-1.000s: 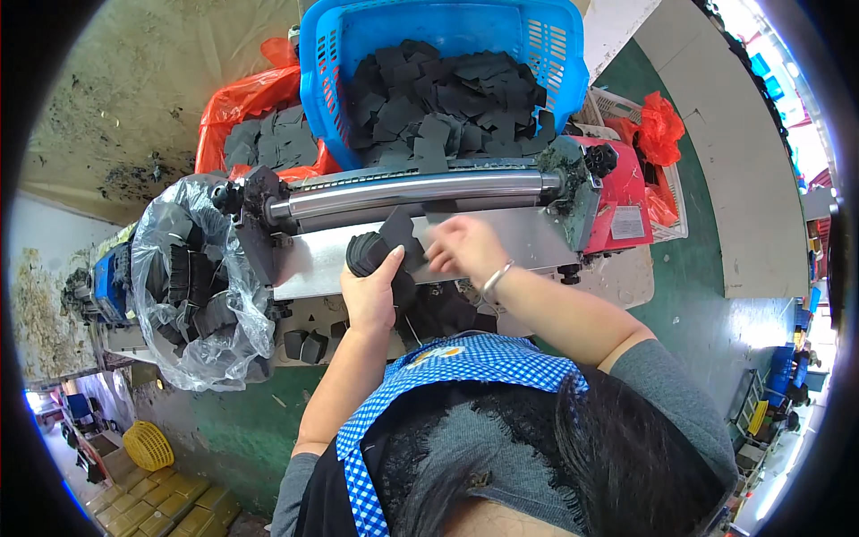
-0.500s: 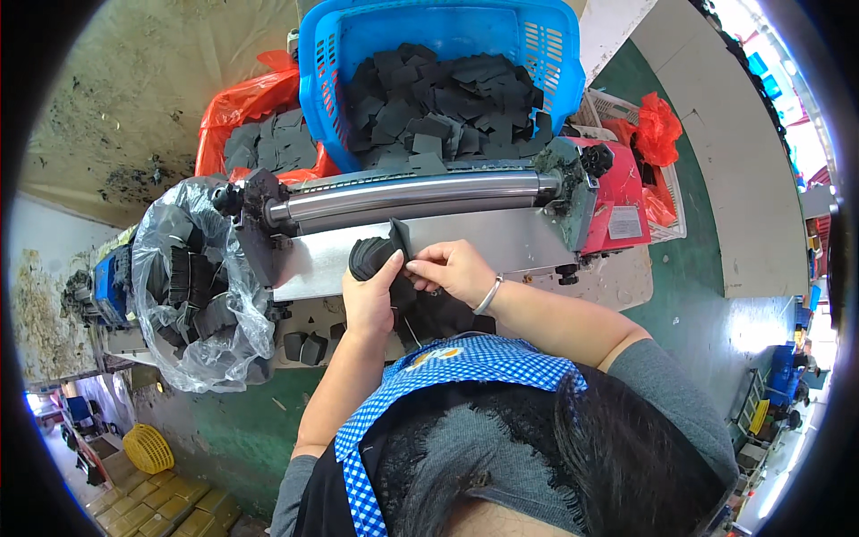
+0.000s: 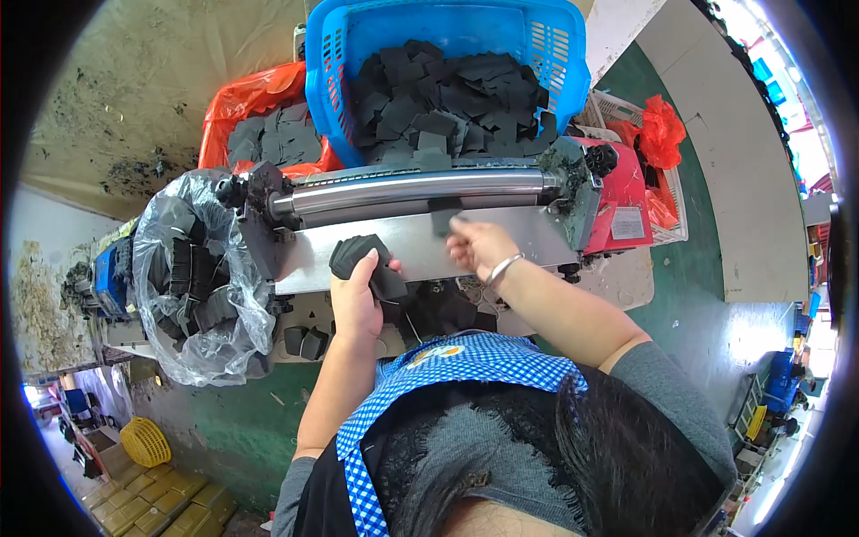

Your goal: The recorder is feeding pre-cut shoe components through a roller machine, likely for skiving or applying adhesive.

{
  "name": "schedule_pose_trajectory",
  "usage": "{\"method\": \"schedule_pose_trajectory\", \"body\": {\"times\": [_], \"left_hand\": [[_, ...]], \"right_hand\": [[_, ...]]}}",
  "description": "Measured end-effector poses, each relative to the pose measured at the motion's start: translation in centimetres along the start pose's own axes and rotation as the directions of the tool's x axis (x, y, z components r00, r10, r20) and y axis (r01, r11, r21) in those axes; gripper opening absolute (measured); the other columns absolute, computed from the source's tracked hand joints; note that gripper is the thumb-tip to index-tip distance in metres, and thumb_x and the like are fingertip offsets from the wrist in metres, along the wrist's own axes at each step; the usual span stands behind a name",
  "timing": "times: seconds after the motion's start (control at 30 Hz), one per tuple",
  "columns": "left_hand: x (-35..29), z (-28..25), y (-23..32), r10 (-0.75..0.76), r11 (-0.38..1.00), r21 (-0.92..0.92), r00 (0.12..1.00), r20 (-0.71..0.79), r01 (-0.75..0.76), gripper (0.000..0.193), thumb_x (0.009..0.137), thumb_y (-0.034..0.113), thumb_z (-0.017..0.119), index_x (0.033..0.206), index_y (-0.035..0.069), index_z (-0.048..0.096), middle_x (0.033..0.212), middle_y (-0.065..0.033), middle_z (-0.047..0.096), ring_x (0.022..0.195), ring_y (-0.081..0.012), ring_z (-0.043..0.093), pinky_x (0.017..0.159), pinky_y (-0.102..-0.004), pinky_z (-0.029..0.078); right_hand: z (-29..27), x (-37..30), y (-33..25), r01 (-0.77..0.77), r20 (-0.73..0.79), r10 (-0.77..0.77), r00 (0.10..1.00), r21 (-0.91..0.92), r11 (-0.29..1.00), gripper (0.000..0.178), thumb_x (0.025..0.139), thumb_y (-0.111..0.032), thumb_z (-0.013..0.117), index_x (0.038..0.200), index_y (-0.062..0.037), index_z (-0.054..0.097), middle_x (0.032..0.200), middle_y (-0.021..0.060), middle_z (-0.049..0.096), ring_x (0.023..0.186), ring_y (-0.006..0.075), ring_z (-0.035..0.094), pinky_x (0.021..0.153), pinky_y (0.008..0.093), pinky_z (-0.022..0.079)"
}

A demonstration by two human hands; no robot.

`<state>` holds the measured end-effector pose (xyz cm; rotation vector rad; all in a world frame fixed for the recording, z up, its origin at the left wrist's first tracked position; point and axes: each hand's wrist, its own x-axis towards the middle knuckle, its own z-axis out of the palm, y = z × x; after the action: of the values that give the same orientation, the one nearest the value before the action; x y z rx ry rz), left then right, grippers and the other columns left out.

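My left hand (image 3: 356, 295) is wrapped round a fanned stack of thin black square sheets (image 3: 360, 254), above the near edge of the machine's metal plate (image 3: 403, 240). To its right, my right hand (image 3: 483, 247) pinches the near edge of a single black sheet (image 3: 441, 217). That sheet lies over the plate, its far edge up against the steel roller (image 3: 420, 191). Slight motion blur softens the right fingertips.
Behind the roller, a blue basket (image 3: 578, 67) holds many loose black sheets. A red bag (image 3: 215, 121) of grey sheets sits left of it. A clear plastic bag (image 3: 148, 309) with bundled black pieces hangs at the machine's left; its red housing (image 3: 617, 192) is at right.
My right hand has moved away from the stack, right and forward, taking one black sheet to the roller. My left hand, with the stack, has shifted slightly left.
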<state>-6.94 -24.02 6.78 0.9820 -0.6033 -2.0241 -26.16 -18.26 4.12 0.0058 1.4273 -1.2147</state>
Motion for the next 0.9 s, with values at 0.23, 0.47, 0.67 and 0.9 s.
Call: {"method": "schedule_pose_trajectory", "body": {"times": [0.23,0.47,0.67,0.9], "left_hand": [[0.2,0.2,-1.6,0.184,0.932,0.319,0.983,-0.010,-0.171,0.023,0.085,0.015,0.063,0.100,0.000,0.053,0.089,-0.0079,0.059,0.076,-0.0156,0.060,0.066,-0.0279,0.049],[-1.1,-0.7,-0.6,0.068,0.947,0.309,0.996,0.057,-0.083,0.024,0.079,0.007,0.069,0.099,-0.001,0.058,0.089,-0.0077,0.063,0.077,-0.0120,0.061,0.064,-0.0252,0.051],[-1.3,-1.0,-0.4,0.002,0.976,0.216,0.999,0.041,-0.011,0.026,0.080,0.005,0.067,0.104,-0.001,0.059,0.090,-0.0094,0.065,0.076,-0.0155,0.064,0.065,-0.0261,0.055],[-1.7,-1.0,-0.2,-0.051,0.972,0.233,0.998,0.035,0.041,0.024,0.083,0.012,0.065,0.103,0.001,0.059,0.094,-0.0085,0.064,0.079,-0.0158,0.063,0.065,-0.0302,0.054]], "right_hand": [[4.1,-5.9,1.3,0.841,0.561,-0.648,0.515,-0.476,0.256,0.025,0.080,-0.018,0.067,0.098,-0.0026,0.059,0.093,0.0109,0.063,0.073,0.0194,0.062,0.062,0.0294,0.051],[2.8,-5.1,1.6,0.828,0.545,-0.644,0.537,-0.486,0.279,0.033,0.077,-0.014,0.070,0.108,-0.0025,0.062,0.108,0.0111,0.059,0.085,0.0182,0.062,0.067,0.0254,0.051],[3.1,-5.1,2.7,0.809,0.467,-0.669,0.579,-0.429,0.401,0.025,0.078,-0.015,0.068,0.098,-0.0012,0.063,0.101,0.0113,0.060,0.076,0.0195,0.062,0.065,0.0273,0.052],[3.1,-5.4,2.8,0.789,0.468,-0.635,0.614,-0.386,0.478,0.012,0.081,-0.008,0.064,0.088,0.0016,0.063,0.096,0.0121,0.062,0.077,0.0201,0.065,0.071,0.0278,0.054]]}}
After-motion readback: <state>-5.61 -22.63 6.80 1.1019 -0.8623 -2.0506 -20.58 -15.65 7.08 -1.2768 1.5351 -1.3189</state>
